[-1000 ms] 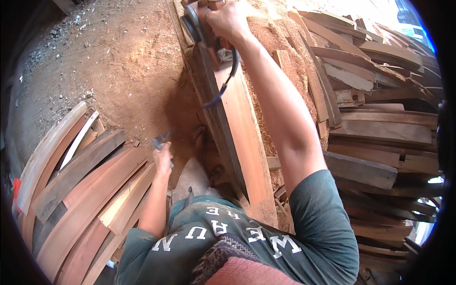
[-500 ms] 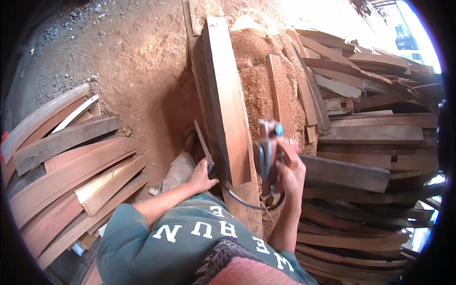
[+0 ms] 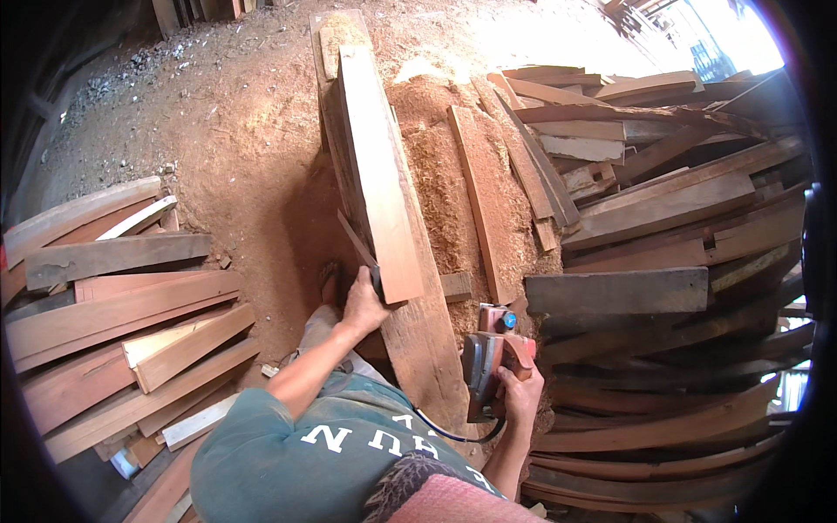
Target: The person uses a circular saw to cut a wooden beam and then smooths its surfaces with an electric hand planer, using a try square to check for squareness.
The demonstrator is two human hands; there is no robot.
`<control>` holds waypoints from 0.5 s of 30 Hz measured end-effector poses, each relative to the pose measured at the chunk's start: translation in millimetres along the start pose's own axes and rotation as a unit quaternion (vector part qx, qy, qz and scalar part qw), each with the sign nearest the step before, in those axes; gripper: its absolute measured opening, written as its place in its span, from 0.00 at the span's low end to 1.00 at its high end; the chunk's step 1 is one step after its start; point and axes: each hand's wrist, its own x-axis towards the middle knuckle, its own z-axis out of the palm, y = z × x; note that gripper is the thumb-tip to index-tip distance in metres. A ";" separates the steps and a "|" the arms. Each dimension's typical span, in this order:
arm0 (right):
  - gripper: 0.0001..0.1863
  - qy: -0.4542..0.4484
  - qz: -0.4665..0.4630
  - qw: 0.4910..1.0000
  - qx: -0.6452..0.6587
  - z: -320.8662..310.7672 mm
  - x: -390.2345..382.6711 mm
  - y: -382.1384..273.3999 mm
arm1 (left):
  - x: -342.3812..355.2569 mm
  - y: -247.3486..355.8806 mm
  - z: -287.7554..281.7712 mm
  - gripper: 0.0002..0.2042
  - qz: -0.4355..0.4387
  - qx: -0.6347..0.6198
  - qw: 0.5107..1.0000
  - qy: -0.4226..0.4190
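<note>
The wooden beam (image 3: 377, 174) lies on the plank (image 3: 427, 359), its long axis running from between 11 and 12 o'clock down to between 5 and 6. Your left hand (image 3: 362, 307) is the nearer one: the beam's near end is just beside it at 2 o'clock. Those fingers are curled round the dark handle of a square (image 3: 356, 239); whether they also touch the beam, I cannot tell. Your right hand (image 3: 520, 390) is closed round the planer (image 3: 490, 359), apart from the beam, whose near end lies at 10 o'clock from it.
</note>
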 end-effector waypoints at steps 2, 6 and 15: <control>0.20 -0.011 0.011 1.000 -0.016 -0.8 -2.3 5.3 | -5.4 7.7 -21.4 0.43 0.067 0.046 0.997 0.015; 0.14 -0.044 0.016 0.998 -0.029 16.9 -4.5 -5.0 | -6.6 87.1 -89.9 0.42 0.184 -0.032 0.978 0.091; 0.15 -0.107 -0.010 0.992 -0.066 37.6 7.4 -15.7 | 54.8 194.1 -171.1 0.34 0.263 -0.358 0.889 0.115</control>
